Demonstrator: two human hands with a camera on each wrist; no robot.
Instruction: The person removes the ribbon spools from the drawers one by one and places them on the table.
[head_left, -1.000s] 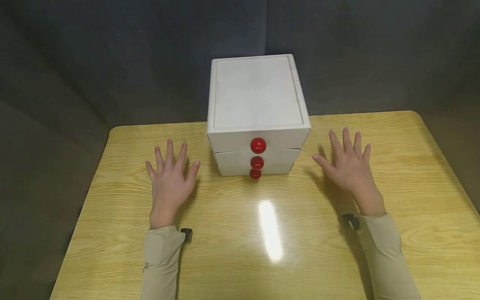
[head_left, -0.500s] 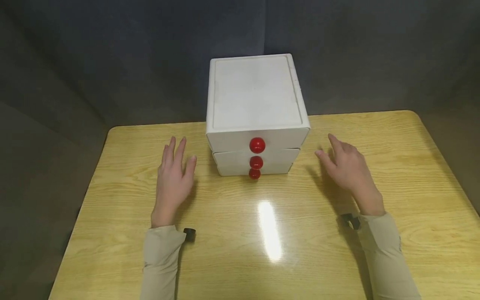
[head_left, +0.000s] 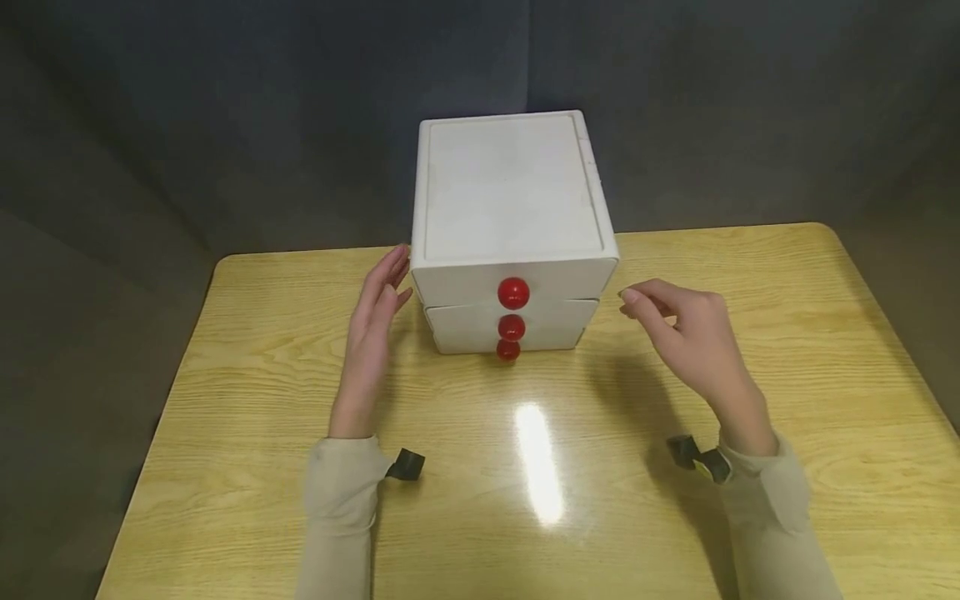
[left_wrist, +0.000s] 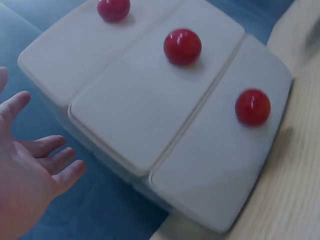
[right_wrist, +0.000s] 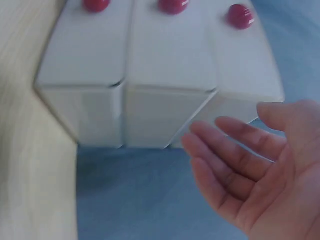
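A white three-drawer chest (head_left: 512,237) (each drawer front bearing a red ball knob (head_left: 513,292)) stands at the far middle of a yellow wooden table (head_left: 225,392). The left hand (head_left: 372,329) hovers edge-on beside its left wall, fingers straight and together, holding nothing. The right hand (head_left: 686,333) hangs near its right side, fingers loosely bent, empty.
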